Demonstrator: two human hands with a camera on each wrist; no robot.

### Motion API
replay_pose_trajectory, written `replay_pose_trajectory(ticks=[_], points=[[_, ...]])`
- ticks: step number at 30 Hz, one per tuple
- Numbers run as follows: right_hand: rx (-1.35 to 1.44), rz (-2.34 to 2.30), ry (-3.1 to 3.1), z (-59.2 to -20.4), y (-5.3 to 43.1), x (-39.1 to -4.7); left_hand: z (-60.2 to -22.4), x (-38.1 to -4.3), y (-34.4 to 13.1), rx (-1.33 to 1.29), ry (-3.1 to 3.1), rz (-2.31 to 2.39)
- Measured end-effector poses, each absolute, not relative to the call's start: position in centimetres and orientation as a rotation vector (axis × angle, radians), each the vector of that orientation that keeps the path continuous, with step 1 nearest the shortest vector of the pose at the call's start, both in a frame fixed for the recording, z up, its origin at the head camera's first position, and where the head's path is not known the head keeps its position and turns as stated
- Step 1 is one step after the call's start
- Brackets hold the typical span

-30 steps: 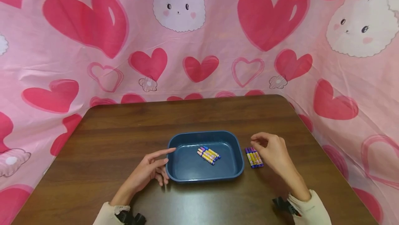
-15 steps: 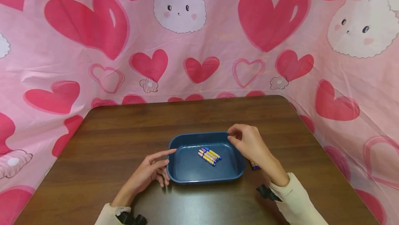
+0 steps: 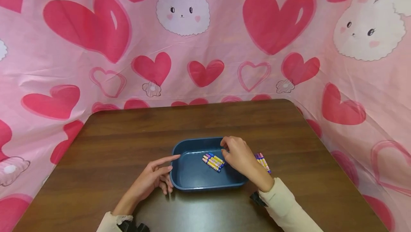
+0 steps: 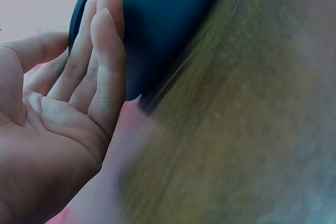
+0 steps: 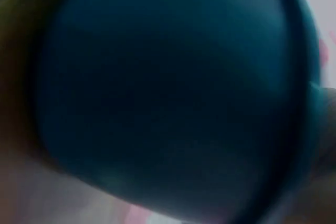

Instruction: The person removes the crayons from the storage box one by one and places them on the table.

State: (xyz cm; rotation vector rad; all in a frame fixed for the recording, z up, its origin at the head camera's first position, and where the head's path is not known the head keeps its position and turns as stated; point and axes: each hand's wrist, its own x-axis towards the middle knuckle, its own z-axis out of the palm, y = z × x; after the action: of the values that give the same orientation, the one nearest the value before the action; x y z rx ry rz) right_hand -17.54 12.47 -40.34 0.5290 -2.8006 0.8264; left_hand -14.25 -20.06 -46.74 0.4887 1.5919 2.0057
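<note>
A dark blue tray (image 3: 192, 180) sits on the brown table (image 3: 128, 135). Several crayons (image 3: 212, 161) lie in a bunch on its floor. My left hand (image 3: 157, 175) rests with straight fingers against the tray's left wall; the left wrist view shows the fingers (image 4: 100, 61) flat on the tray (image 4: 168, 19). My right hand (image 3: 236, 153) hovers over the tray's right half, its fingers curled downward just right of the crayon bunch; what they pinch is hidden. More crayons (image 3: 264, 161) lie on the table right of the tray. The right wrist view shows only the blurred blue tray (image 5: 173, 93).
A pink cloth with hearts and rabbits (image 3: 205, 46) hangs round the far and side edges of the table. Bare wood (image 4: 236, 140) lies in front of the tray and to its left.
My right hand has moved left from the crayons on the table, over the tray's right rim, to beside the crayons inside. The left hand has stayed at the tray's left wall.
</note>
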Motion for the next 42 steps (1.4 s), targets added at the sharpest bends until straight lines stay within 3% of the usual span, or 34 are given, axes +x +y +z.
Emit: replay_pose_trajectory(ticks=[13, 42], points=[[0.637, 0.712, -2.899, -43.9, 11.3, -18.4, -46.5, -14.2, -20.2, 0.46, 1.6, 2.003], [0.686, 0.776, -2.893, -44.0, 11.3, -18.5, -46.2, -14.0, -20.0, 0.447, 1.63, 1.986]])
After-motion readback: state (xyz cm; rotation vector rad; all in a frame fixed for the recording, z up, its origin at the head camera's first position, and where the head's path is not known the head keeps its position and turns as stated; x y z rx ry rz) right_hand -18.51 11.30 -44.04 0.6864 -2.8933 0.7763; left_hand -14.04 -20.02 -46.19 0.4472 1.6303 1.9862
